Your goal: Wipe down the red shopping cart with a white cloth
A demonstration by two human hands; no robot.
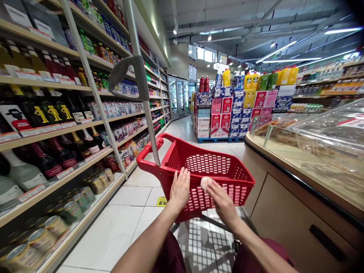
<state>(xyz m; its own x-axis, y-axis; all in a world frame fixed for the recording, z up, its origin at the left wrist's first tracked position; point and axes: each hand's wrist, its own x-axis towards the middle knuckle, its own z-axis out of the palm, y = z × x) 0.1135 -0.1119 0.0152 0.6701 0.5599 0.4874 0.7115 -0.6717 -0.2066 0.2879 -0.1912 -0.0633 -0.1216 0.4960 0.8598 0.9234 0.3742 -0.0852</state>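
A red plastic shopping cart (210,178) stands sideways in front of me, its slatted basket holding nothing that I can see. My left hand (181,186) is at the near side of the basket, fingers stretched out and close together, with nothing in it; whether it touches the plastic I cannot tell. Just to its right, my right hand (223,201) pinches a small white wad (205,183), which looks like crumpled tissue, against or close to the same side wall. A grey metal pole (148,125) with a dark grey handle (129,77) rises at the cart's left end.
Shelves (65,132) of bottles and cans line the left. On the right is a counter (295,189) with a clear cover, near the cart's right end. Stacked drink boxes (220,113) stand on a blue pallet (220,140) ahead. A yellow floor sticker (161,201) lies on white tiles.
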